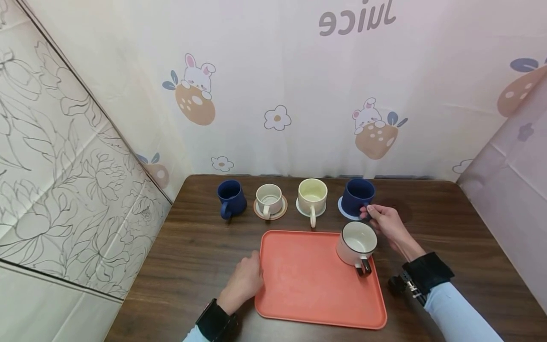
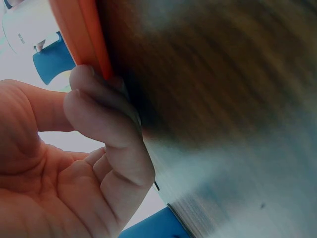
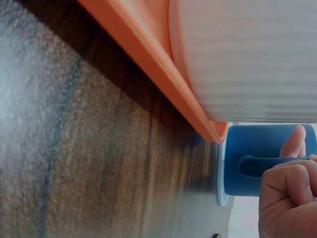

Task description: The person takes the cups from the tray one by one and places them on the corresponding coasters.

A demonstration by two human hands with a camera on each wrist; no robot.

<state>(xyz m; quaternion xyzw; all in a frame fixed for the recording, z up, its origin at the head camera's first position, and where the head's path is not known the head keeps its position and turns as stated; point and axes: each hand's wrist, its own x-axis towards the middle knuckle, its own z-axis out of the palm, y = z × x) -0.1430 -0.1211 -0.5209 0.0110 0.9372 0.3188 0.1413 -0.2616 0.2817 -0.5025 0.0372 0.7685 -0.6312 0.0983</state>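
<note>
An orange-red tray [image 1: 316,285] lies on the table, and my left hand [image 1: 247,278] holds its left rim. In the left wrist view the thumb and curled fingers [image 2: 106,119] pinch the tray's edge [image 2: 84,37]. At the back right, my right hand [image 1: 386,222] grips the handle of a dark blue mug [image 1: 358,194], which stands upright on a pale blue coaster [image 1: 343,208]. The right wrist view shows the fingers [image 3: 287,183] curled at this handle, with the thumb over it. Inside the tray's back right corner stands a white mug [image 1: 356,244] with a dark rim and handle.
Left of the held mug, a row runs along the table's back: a pale yellow mug [image 1: 312,192] on a coaster, a cream mug [image 1: 269,197] on a brown-edged coaster, and another dark blue mug [image 1: 231,195]. A printed curtain [image 1: 278,71] hangs behind the wooden table [image 1: 183,266].
</note>
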